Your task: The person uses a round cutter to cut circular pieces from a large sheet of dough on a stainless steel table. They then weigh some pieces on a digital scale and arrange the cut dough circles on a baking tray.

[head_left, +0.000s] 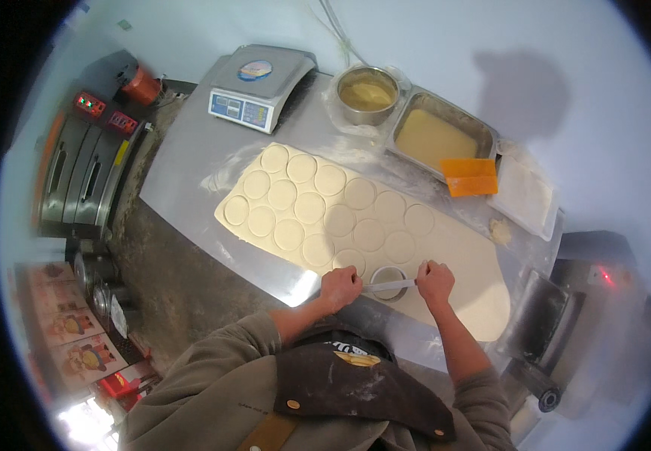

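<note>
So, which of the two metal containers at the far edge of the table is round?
The steel bowl beside the digital scale is round; the other, the baking pan by the orange scraper, is rectangular.

The rolled dough sheet (355,218) covers most of the bench (183,173), leaving bare metal along its left side and near corner. At the far edge a scale (259,84), a round bowl (367,94), a rectangular tray (440,135) and an orange scraper (470,177) stand close together. Both hands (340,287) sit at the sheet's near edge, with uncut dough to their right.
</note>
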A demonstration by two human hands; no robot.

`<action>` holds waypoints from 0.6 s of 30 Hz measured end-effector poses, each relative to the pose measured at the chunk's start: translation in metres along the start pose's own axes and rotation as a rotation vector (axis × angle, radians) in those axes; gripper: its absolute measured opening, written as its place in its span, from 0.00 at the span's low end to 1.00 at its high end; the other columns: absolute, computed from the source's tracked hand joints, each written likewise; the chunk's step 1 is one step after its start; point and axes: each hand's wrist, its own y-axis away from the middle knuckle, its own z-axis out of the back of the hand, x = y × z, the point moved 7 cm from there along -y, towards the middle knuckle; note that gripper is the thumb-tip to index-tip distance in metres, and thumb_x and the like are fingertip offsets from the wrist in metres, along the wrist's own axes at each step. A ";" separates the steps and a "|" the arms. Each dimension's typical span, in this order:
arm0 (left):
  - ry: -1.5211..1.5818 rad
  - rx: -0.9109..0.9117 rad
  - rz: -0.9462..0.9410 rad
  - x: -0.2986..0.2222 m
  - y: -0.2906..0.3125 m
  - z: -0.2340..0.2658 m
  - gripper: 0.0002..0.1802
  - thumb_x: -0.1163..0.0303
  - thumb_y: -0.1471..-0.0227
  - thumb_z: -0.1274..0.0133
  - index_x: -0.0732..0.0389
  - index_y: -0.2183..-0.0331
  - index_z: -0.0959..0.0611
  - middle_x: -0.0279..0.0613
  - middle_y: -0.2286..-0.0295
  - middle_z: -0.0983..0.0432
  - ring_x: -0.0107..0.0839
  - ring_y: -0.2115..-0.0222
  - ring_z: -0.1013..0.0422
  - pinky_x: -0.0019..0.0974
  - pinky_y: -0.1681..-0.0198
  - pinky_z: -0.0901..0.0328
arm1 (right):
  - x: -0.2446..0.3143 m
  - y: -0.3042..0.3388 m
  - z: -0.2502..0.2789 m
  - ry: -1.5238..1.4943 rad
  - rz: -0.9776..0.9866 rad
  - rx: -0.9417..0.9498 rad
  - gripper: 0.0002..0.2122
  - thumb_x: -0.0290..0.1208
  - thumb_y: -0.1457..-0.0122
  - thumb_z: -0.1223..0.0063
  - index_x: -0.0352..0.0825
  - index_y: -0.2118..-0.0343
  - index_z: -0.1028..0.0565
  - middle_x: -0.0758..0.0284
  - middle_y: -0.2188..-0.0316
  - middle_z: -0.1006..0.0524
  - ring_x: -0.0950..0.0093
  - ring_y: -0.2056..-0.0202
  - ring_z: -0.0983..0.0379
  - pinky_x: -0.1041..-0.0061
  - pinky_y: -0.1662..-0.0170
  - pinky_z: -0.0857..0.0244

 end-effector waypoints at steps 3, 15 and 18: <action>-0.020 -0.044 0.039 0.014 0.009 0.000 0.13 0.60 0.46 0.47 0.59 0.70 0.16 0.55 0.72 0.18 0.58 0.67 0.21 0.58 0.62 0.29 | 0.005 0.007 -0.010 -0.025 -0.019 0.010 0.15 0.39 0.38 0.47 0.34 0.76 0.21 0.53 0.78 0.23 0.53 0.71 0.25 0.51 0.66 0.32; 0.017 -0.055 0.028 0.023 -0.003 0.007 0.15 0.59 0.43 0.49 0.61 0.70 0.17 0.56 0.71 0.18 0.57 0.67 0.21 0.57 0.61 0.28 | 0.016 -0.010 -0.023 0.038 -0.006 0.013 0.15 0.41 0.36 0.48 0.36 0.74 0.20 0.53 0.75 0.22 0.52 0.70 0.24 0.51 0.65 0.31; 0.002 -0.053 0.010 0.023 -0.002 0.003 0.16 0.59 0.43 0.50 0.61 0.70 0.17 0.56 0.71 0.18 0.57 0.68 0.21 0.58 0.61 0.28 | 0.018 -0.011 -0.021 0.041 -0.002 -0.008 0.14 0.40 0.38 0.46 0.36 0.75 0.21 0.54 0.77 0.23 0.52 0.71 0.24 0.51 0.66 0.32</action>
